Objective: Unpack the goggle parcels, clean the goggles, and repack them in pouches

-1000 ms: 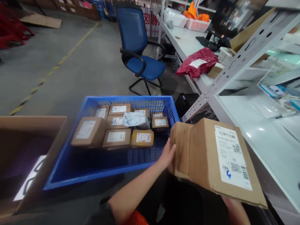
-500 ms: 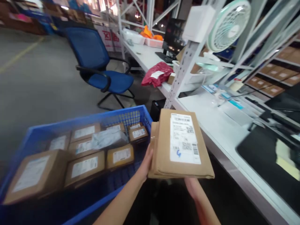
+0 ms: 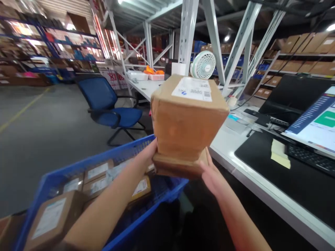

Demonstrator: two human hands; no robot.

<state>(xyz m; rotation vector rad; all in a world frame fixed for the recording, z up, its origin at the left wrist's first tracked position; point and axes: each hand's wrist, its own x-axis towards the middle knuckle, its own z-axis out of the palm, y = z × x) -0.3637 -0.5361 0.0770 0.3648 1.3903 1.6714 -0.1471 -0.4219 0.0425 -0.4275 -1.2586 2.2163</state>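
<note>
A tall cardboard box [image 3: 187,127] with a white shipping label on top rests on a flatter cardboard box [image 3: 178,166]; both are held up in front of me. My left hand [image 3: 152,149] is closed on the left side of this stack, its fingers partly hidden by the boxes. On the other side my right hand [image 3: 211,176] grips the lower box near its right corner. Below and to the left, a blue plastic crate [image 3: 90,163] holds several labelled parcels, among them a large cardboard box [image 3: 49,217] and a yellowish parcel [image 3: 142,187]. My left forearm crosses above the crate.
To the right runs a white desk [image 3: 222,141] with a black mat [image 3: 258,158], yellow sticky notes [image 3: 280,153], a keyboard [image 3: 311,158] and a lit screen [image 3: 316,120]. A blue office chair [image 3: 98,94] stands beyond the crate. A fan [image 3: 205,65] is behind the boxes.
The stack has been raised and tilted, so the tall box's side now faces me. My view has lifted and turned right, bringing the lit screen in. Both hands still hold the boxes.
</note>
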